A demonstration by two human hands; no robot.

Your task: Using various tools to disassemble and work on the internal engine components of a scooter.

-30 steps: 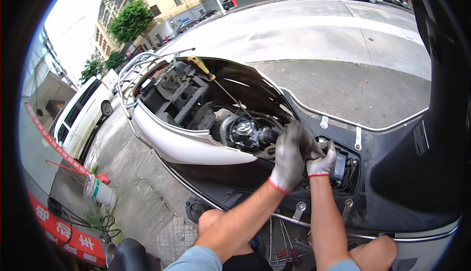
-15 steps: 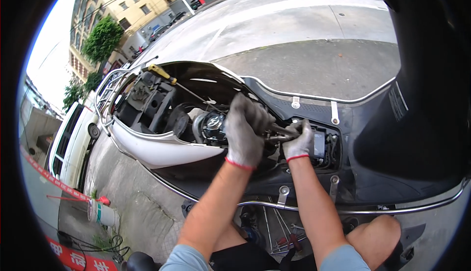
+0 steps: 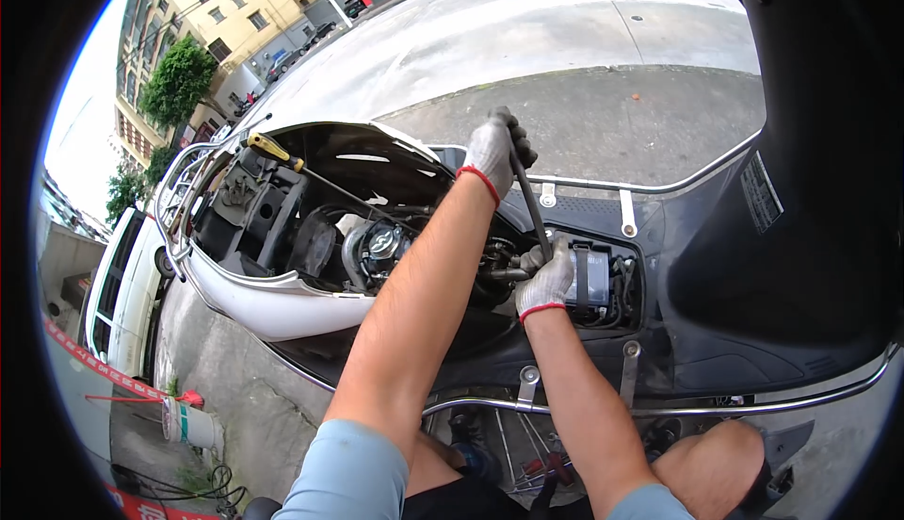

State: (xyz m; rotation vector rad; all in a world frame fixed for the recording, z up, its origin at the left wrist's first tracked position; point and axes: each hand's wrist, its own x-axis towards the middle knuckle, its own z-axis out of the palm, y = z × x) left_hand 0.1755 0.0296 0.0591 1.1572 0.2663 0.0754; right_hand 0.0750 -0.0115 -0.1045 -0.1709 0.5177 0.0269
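My left hand (image 3: 499,148), in a grey-white glove with a dark palm, is closed around the upper end of a long dark bar (image 3: 530,198) that looks like a wrench handle. The bar slants down to my right hand (image 3: 549,275), also gloved and closed around its lower end; what the bar meets there is hidden by the fingers. Both hands work over the opened body of a motor scooter (image 3: 282,305). Left of my left forearm, the engine (image 3: 384,242) shows. A strapped battery (image 3: 589,277) sits just right of my right hand.
A long screwdriver (image 3: 271,150) with a yellow and black handle leans in the scooter's open rear. Metal rails (image 3: 800,398) edge the scooter. Several tools (image 3: 537,468) lie on the ground between my legs. A white bucket (image 3: 191,423) and a parked white vehicle (image 3: 122,280) stand left.
My left hand has swung up and away from me, carrying the bar from nearly level to steeply raised. My right hand stays low around the bar's other end. The view has shifted slightly.
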